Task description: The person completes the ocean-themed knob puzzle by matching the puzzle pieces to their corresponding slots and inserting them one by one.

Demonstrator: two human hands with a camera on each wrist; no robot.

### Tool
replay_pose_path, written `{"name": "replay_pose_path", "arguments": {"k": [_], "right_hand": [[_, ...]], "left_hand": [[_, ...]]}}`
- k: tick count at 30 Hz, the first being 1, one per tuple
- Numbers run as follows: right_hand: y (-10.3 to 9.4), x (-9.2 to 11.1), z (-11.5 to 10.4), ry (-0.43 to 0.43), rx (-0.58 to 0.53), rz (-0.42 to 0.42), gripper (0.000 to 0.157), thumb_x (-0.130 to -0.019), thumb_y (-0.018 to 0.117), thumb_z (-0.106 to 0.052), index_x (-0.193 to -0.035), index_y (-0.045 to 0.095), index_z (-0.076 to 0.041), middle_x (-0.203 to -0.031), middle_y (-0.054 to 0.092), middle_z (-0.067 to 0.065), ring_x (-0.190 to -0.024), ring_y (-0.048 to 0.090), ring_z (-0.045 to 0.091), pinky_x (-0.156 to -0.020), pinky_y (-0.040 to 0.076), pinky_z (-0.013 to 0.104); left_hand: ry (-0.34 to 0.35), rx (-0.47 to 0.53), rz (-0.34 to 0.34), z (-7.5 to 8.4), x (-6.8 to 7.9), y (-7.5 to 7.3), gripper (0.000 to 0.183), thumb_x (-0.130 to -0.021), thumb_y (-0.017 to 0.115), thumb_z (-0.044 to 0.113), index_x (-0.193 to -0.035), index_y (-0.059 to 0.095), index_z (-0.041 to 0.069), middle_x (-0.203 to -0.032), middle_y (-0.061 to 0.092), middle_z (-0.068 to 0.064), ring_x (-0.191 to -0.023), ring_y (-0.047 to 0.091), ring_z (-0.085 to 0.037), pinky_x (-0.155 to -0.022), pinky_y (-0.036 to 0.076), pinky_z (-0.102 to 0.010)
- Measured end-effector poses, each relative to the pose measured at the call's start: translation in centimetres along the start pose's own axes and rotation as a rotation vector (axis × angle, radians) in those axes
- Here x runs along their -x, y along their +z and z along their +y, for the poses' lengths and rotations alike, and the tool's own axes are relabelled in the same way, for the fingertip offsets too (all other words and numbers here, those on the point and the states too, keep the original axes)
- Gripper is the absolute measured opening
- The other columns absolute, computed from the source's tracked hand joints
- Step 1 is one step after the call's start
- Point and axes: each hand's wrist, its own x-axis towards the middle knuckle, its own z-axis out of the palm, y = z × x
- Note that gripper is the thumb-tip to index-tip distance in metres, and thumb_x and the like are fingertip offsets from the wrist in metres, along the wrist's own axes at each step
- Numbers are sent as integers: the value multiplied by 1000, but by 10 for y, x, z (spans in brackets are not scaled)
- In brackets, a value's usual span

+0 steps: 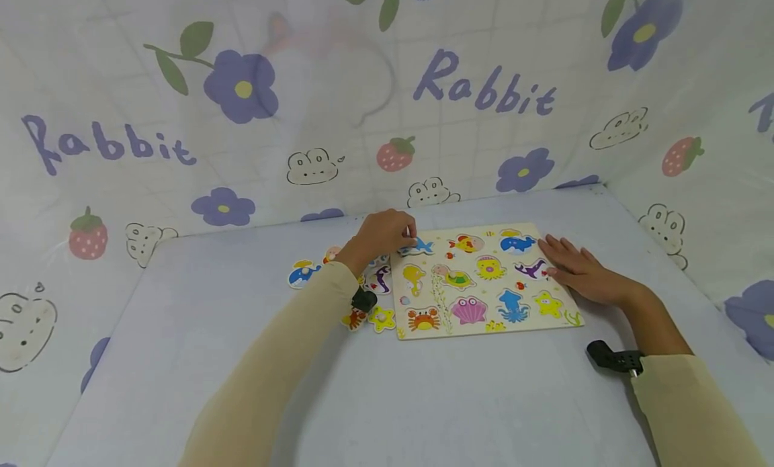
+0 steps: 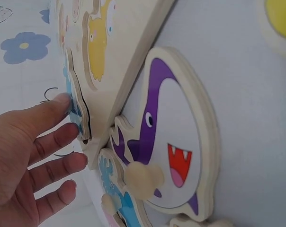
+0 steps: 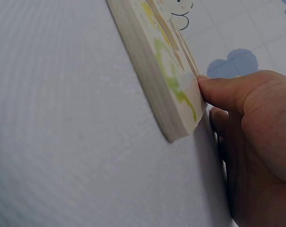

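A wooden sea-animal puzzle board (image 1: 424, 282) lies flat on the table. At its far left corner, my left hand (image 1: 383, 233) pinches a blue fish-shaped puzzle piece (image 1: 423, 246) between thumb and fingers. In the left wrist view the blue piece (image 2: 75, 101) lies over the board, the thumb on it and the other fingers spread beside it. My right hand (image 1: 589, 273) rests along the board's right edge with fingers extended; in the right wrist view its thumb (image 3: 223, 92) touches the board's edge (image 3: 169, 116).
Loose knobbed puzzle pieces lie left of the board: a blue whale (image 1: 302, 274), a yellow star (image 1: 382, 318) and a purple-and-white orca (image 2: 176, 137), among several others partly hidden by the left wrist. A patterned curtain (image 1: 314, 117) hangs behind the white-covered table (image 1: 471, 400).
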Motion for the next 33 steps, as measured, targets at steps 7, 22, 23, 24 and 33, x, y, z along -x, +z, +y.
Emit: {"name": "replay_pose_path", "arguments": {"k": [7, 22, 23, 24, 33], "right_hand": [[0, 0, 0, 9, 2, 6, 70, -107, 46, -35, -163, 10, -13, -168, -3, 20, -152, -15, 43, -115, -15, 63], [0, 0, -1, 7, 15, 8, 69, -107, 46, -35, -163, 11, -13, -168, -2, 20, -152, -14, 44, -115, -15, 63], [0, 0, -1, 7, 17, 7, 69, -107, 46, -35, -163, 11, -13, -168, -2, 20, -152, -14, 44, -115, -15, 63], [0, 0, -1, 8, 16, 6, 69, -107, 46, -35, -163, 11, -13, -168, -2, 20, -152, -14, 44, -115, -15, 63], [1, -1, 2, 12, 17, 4, 69, -107, 45, -35, -163, 10, -13, -168, -3, 20, -152, -15, 43, -115, -16, 62]], "left_hand": [[18, -35, -10, 0, -2, -1, 17, -96, 71, 39, -99, 70, 23, -96, 67, 8, -86, 58, -11, -81, 48, -34], [41, -91, -41, 4, -4, -6, 19, -96, 71, 38, -102, 71, 20, -97, 68, 6, -84, 60, -11, -78, 50, -33], [38, -97, -43, 5, -4, -7, 19, -96, 71, 38, -102, 70, 20, -97, 68, 6, -83, 60, -11, -77, 50, -33], [36, -102, -46, 5, -3, -7, 19, -96, 71, 38, -102, 70, 20, -97, 68, 7, -83, 60, -11, -77, 50, -33], [23, -106, -38, 4, -4, -5, 19, -95, 72, 40, -101, 71, 21, -96, 68, 8, -83, 60, -10, -76, 50, -32]]}}
